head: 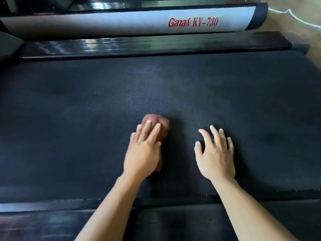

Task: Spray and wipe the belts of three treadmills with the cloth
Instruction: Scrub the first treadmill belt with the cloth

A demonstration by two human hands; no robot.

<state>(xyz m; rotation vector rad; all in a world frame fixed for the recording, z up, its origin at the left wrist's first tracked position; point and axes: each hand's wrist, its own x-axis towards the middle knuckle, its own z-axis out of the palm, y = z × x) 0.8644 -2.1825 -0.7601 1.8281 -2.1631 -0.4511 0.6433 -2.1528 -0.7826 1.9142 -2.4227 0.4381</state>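
Seen from above, 1 black treadmill belt [86, 110] fills the view. 2 bare hands reach onto it. The left hand [144, 152] lies flat on 1 bunched reddish-brown cloth [162, 125], fingers straight and pressing it against the belt; the cloth shows beyond the fingertips and under the palm. The right hand [215, 157] is just beside it, holding nothing, fingers spread wide over the belt. Beyond the belt run 1 glossy black side rail [156, 44] and 1 grey panel [121, 23] lettered "Ganas KY-730".
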